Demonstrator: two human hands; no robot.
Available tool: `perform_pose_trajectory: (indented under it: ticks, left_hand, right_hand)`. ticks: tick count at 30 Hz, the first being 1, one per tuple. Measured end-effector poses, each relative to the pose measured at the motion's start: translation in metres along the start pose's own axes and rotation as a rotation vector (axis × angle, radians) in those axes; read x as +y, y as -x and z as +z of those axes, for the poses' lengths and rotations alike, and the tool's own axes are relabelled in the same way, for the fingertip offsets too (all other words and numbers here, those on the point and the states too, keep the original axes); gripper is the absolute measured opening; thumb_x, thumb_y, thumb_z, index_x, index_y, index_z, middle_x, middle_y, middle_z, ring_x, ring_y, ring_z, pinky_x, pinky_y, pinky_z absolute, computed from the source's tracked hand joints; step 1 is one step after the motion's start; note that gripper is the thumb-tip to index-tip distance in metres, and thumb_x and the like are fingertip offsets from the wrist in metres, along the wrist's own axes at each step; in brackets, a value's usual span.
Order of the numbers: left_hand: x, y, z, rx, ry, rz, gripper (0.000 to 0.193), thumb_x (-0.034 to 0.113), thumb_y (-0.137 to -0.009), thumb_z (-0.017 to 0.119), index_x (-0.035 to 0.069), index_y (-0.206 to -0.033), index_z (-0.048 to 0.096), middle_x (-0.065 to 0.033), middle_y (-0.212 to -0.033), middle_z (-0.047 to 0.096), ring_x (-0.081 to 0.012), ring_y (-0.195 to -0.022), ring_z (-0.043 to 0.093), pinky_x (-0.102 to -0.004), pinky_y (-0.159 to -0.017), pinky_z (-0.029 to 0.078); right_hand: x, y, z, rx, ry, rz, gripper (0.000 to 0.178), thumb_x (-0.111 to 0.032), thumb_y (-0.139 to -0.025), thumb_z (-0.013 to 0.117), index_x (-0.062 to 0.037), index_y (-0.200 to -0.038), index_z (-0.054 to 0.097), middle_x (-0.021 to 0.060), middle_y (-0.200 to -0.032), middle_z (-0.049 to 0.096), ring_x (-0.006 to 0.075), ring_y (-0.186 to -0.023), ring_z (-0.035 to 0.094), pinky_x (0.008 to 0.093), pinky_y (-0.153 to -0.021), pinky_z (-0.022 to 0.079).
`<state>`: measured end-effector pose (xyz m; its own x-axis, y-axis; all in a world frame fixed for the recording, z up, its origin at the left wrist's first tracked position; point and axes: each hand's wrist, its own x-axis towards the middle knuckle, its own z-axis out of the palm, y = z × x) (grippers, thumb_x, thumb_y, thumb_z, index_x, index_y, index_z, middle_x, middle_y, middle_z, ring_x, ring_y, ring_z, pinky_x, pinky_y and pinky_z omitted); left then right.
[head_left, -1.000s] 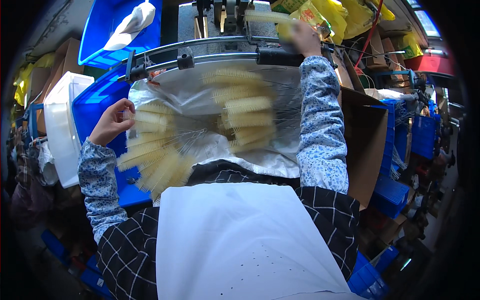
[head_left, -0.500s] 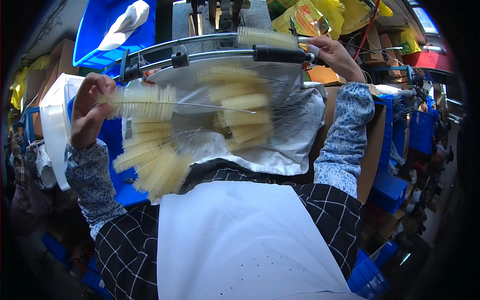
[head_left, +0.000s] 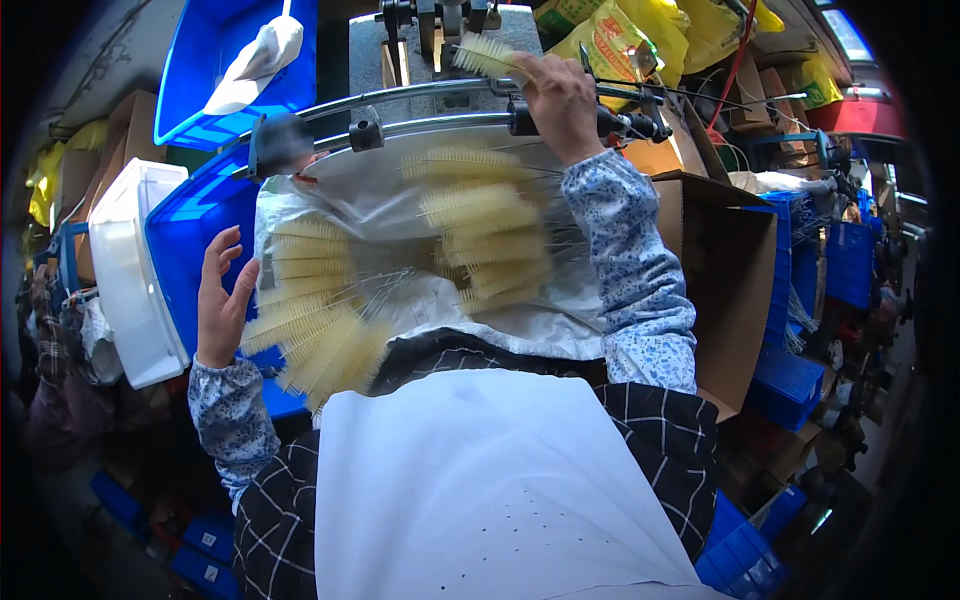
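Observation:
My right hand (head_left: 562, 105) is closed on the right end of a pale yellow bristle brush (head_left: 484, 55), above the metal bars (head_left: 430, 92). My fingers hide that end of the brush. To the left, my left hand (head_left: 222, 305) holds nothing, its fingers apart, beside a fanned pile of brushes (head_left: 325, 345) with twisted wire stems. A second stack of brushes (head_left: 490, 235) lies further right, partly blurred. Both groups rest on a white sheet (head_left: 375, 215) over my lap.
A blue bin (head_left: 185, 215) and a white plastic bin (head_left: 135, 270) stand at the left. Far left is another blue bin (head_left: 175, 100) with a white cloth-like thing. At the right is a cardboard box (head_left: 735, 280); yellow bags (head_left: 610, 45) lie behind the bars.
My left hand has let go of a wire-stemmed brush, moved nearer to me and spread its fingers. My right hand has moved left along the bars, onto the upper brush.

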<state>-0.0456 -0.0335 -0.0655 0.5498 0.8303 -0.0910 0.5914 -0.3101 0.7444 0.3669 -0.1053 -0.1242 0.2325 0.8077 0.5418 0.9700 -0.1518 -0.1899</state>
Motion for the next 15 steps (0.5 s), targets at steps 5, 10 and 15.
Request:
perform_pose_trajectory:
  ticks: [5,10,15]
  left_hand:
    - [-0.125,0.073,0.004,0.338,0.308,-0.514,0.042,0.033,-0.086,0.050,0.004,-0.115,0.045,-0.0131,-0.113,0.047,-0.0209,-0.102,0.047,-0.0308,-0.089,0.037]
    - [-0.122,0.075,0.039,0.470,0.927,-0.473,0.030,0.023,-0.085,0.051,0.002,-0.107,0.049,-0.0118,-0.100,0.055,-0.0179,-0.087,0.054,-0.0266,-0.077,0.045]
    - [-0.111,0.045,0.034,0.475,0.860,-0.419,0.025,0.019,-0.082,0.056,0.002,-0.101,0.052,-0.0091,-0.090,0.058,-0.0152,-0.076,0.056,-0.0257,-0.069,0.047]
  right_hand:
    - [0.043,-0.009,0.038,-0.101,0.188,0.155,0.025,-0.020,-0.077,0.053,-0.0266,-0.099,0.060,0.0010,-0.086,0.056,0.0235,-0.086,0.050,0.0382,-0.075,0.036]
    - [0.047,-0.011,0.036,-0.142,0.205,0.179,0.025,-0.021,-0.077,0.052,-0.0282,-0.101,0.060,0.0011,-0.089,0.056,0.0234,-0.088,0.049,0.0388,-0.076,0.036]
    - [0.050,-0.012,0.041,-0.168,0.121,0.143,0.027,-0.020,-0.078,0.051,-0.0294,-0.102,0.059,0.0009,-0.091,0.056,0.0225,-0.091,0.048,0.0387,-0.079,0.035]
